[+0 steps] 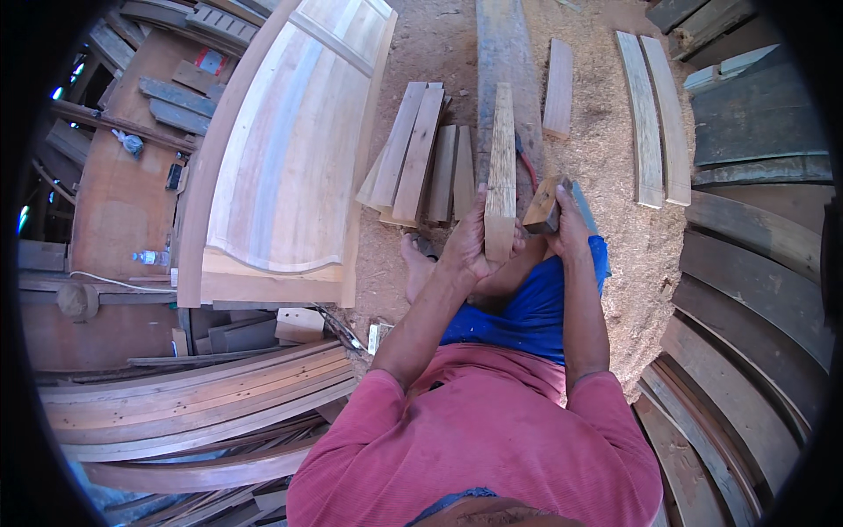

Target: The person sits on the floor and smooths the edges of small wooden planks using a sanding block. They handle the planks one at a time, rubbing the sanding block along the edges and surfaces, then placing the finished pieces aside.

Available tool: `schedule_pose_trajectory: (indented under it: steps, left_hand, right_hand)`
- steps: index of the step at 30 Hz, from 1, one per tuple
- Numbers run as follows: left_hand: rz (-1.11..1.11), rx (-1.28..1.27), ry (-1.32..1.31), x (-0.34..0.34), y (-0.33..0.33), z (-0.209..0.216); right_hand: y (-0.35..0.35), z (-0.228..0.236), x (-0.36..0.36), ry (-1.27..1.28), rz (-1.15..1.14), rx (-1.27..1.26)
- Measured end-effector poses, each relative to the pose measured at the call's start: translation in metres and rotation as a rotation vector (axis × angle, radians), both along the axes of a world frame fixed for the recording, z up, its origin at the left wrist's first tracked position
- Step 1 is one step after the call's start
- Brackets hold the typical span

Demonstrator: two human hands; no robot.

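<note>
In my left hand (470, 239), a long, pale wooden strip (501, 158) stands with its end toward me, the fingers and thumb wrapped round its near part. My right hand (572, 228) is closed on a short brown wooden block (543, 207), held just right of the strip. Whether the block touches the strip, I cannot tell. Both hands are above my lap, over blue shorts (518, 327). A narrow worn plank (509, 44) runs away from me behind the strip. Something red and thin (527, 167) shows beside the strip on that plank.
Left of me lies a large carved wooden door panel (281, 132). Short cut boards (417, 167) are piled between it and the plank. One piece (558, 88) and two long strips (639, 123) lie on the sawdust floor to the right. Stacked boards line both sides.
</note>
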State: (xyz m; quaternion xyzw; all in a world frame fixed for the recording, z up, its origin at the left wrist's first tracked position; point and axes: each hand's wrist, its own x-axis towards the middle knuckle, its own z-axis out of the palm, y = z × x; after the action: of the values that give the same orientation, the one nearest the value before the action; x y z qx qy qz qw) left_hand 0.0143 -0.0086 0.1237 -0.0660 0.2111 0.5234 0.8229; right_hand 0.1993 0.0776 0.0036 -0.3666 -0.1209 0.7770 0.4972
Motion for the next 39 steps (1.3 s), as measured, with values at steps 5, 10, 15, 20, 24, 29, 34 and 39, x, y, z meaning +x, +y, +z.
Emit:
schedule_pose_trajectory:
  steps: [5,10,15,20,24,29,34,39]
  left_hand:
    - [-0.019,0.187,-0.003,-0.002,0.009,-0.001]
    - [0.079,0.105,0.177,0.005,0.019,0.038]
    - [0.120,0.136,0.222,0.004,0.034,0.045]
    - [0.106,0.251,-0.041,0.013,0.030,0.042]
    - [0.045,0.283,-0.042,0.029,0.020,0.022]
    - [-0.007,0.222,0.055,0.027,0.005,0.002]
    - [0.045,0.196,0.307,0.010,0.004,-0.023]
    - [-0.066,0.231,0.372,-0.003,0.011,-0.014]
  right_hand:
    - [0.001,0.001,-0.001,-0.033,0.012,0.035]
    - [0.001,0.001,0.001,-0.002,0.032,0.082]
    - [-0.003,0.015,-0.002,-0.021,0.027,0.095]
    - [-0.006,0.020,-0.004,0.014,0.046,0.146]
    - [0.006,-0.015,0.002,0.055,0.090,0.145]
    - [0.017,-0.062,0.023,0.001,0.168,0.123]
    - [0.011,-0.027,0.001,0.071,0.033,0.077]
    - [0.000,-0.007,0.006,-0.006,-0.009,0.098]
